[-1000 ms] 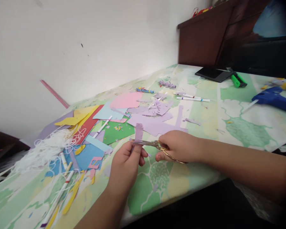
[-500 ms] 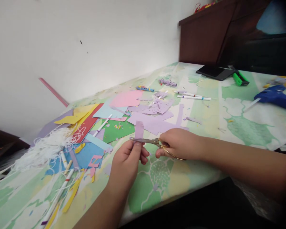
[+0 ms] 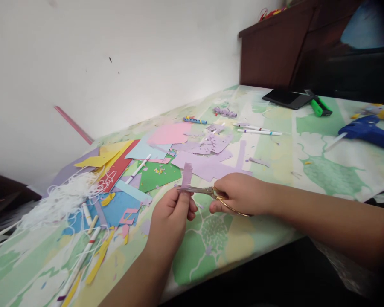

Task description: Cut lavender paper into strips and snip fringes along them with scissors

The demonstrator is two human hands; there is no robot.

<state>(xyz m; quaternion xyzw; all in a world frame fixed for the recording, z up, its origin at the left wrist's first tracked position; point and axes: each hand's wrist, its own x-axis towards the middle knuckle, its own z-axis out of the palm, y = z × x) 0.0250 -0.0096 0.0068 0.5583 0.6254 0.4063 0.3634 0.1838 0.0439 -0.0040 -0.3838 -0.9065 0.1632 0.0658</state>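
Between the thumb and fingers of my left hand (image 3: 173,215) is a narrow purple paper strip (image 3: 187,174), standing upright with small cuts along its right edge. My right hand (image 3: 238,194) is closed round the gold handles of a pair of scissors (image 3: 205,191). The blades point left and cross the strip just above my left thumb. Beyond my hands, larger purple paper pieces (image 3: 205,164) lie flat, some with fringed edges. A green paper sheet (image 3: 164,175) with tiny scraps on it is to the left of the strip.
White string (image 3: 60,198) lies tangled at the left, beside blue paper (image 3: 118,209) and loose markers (image 3: 80,264). Farther back are a curled purple fringe (image 3: 224,112), a dark tablet-like slab (image 3: 286,99), a green-handled cutter (image 3: 321,106) and a blue glue gun (image 3: 368,130).
The purple strip now leans slightly right, and more small cuts show along its right edge. Both hands stay almost in place, and the view has shifted a little.
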